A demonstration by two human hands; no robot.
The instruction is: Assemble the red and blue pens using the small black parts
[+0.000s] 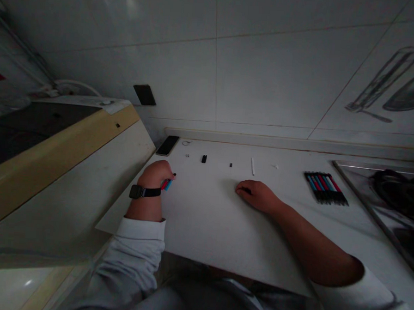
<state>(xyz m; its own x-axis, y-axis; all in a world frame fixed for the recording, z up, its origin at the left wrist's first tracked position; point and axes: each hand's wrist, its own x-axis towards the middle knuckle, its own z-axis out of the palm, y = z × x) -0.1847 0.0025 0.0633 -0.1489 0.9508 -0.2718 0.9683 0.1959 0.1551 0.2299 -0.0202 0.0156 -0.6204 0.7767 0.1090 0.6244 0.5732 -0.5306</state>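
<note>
The red and blue pen-like pieces [168,185] are in the left-centre of the frame, gripped together in your left hand [160,170], whose fingers close over them from above – probably to hold them as one bunch. Your right hand [258,194] rests curled on the table [203,219] near the middle; you can't tell whether the dark patch under its fingers is shadow or something held. Beyond it, the white stick [252,166], small dark piece [231,165] and black piece [204,159] lie well apart, perhaps so each can be reached singly. At right, a row of pens [325,188] lies side by side, seemingly for order – and toward the upper left rests a dark-screened phone [167,145]. No brand, label or writing is readable anywhere.
</note>
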